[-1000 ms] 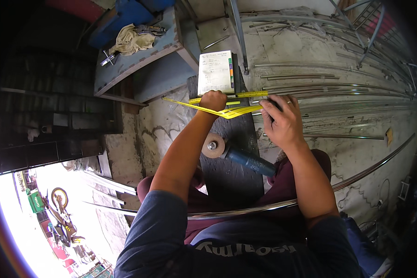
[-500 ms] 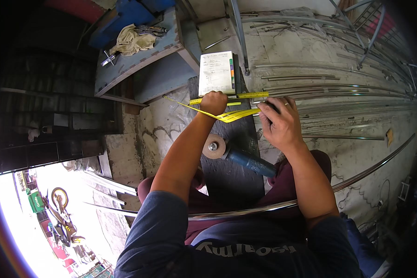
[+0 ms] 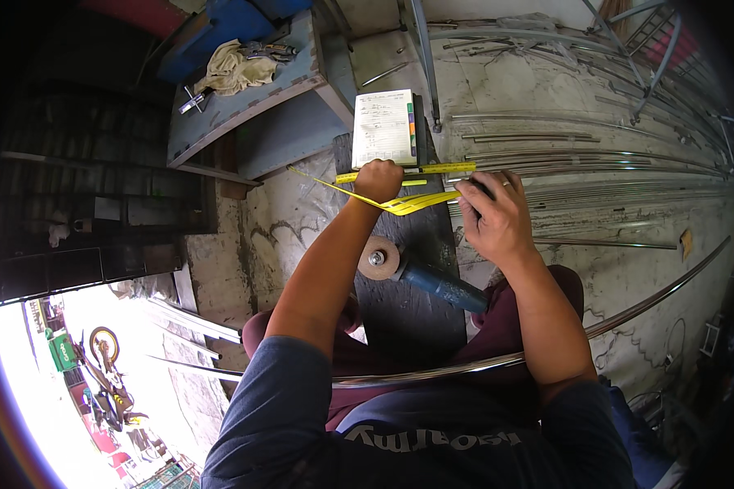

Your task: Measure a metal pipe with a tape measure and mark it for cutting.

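Far L, grey bench [image 3: 214, 124] w/ a beige cloth [image 3: 232, 69] dumped on top, clear of the work. Now L hand [image 3: 378, 179]: closed fist, knuckles up, over the straight yellow strip [image 3: 448, 168], which pokes out both sides, prob. to steady it; gripping or just pressing, can't tell. Notebook [image 3: 383, 130] lies open just beyond, handy for reading, I'd guess. Slack yellow tape [image 3: 404, 205] bows from L of the wrist across the dark plank [image 3: 412, 326], twisting, since nothing's pulling it taut. Angle grinder [image 3: 440, 287] rests on the plank nearer the body, disc L, handle to the R, within easy reach. R hand [image 3: 497, 216]: half-curled, fingertips round the tape's R end, plus a dark thing, mostly hidden. Far R, metal tubes [image 3: 595, 152] on the floor, roughly parallel, presumably so each can be picked out.
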Demonstrator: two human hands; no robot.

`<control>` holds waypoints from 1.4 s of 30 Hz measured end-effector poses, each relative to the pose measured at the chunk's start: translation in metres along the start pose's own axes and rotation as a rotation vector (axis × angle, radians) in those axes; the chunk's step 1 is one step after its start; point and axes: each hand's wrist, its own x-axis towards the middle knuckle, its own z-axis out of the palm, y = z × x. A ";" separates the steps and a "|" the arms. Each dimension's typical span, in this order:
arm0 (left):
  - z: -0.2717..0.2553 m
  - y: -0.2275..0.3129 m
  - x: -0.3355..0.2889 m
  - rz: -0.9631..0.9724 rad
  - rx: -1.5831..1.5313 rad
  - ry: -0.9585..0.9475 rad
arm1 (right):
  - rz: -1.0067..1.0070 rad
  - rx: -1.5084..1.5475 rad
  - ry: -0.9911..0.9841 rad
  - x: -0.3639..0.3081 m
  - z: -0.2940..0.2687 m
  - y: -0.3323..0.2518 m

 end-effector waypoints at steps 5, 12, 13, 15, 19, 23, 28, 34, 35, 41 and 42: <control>-0.002 0.001 0.001 -0.004 -0.010 -0.011 | -0.001 -0.005 -0.002 -0.001 0.000 0.001; -0.002 0.002 0.000 -0.002 0.024 0.025 | -0.004 -0.009 -0.004 0.000 0.001 0.001; -0.002 0.002 0.000 -0.004 0.037 0.039 | -0.005 -0.010 -0.002 0.000 0.001 0.001; 0.000 0.001 0.000 -0.001 0.035 0.033 | -0.007 -0.009 0.000 0.000 0.002 0.001; 0.000 0.001 0.000 0.001 0.029 0.020 | -0.007 -0.013 0.000 0.000 0.001 0.001; -0.001 0.001 0.000 -0.003 0.012 0.014 | -0.006 -0.009 -0.004 0.000 0.001 0.001; -0.003 0.001 0.002 -0.002 -0.007 -0.036 | -0.003 -0.016 -0.012 0.000 0.000 0.001; -0.004 0.001 0.002 -0.011 -0.023 -0.040 | -0.009 -0.016 -0.003 0.001 0.000 0.001; -0.004 0.001 0.002 -0.011 -0.023 -0.040 | -0.009 -0.017 -0.003 0.001 0.000 0.001; -0.006 0.002 0.002 -0.015 -0.012 -0.041 | -0.010 -0.010 -0.001 0.001 0.000 0.001; -0.006 0.002 0.002 -0.015 -0.008 -0.041 | -0.012 -0.011 0.000 0.001 0.000 0.001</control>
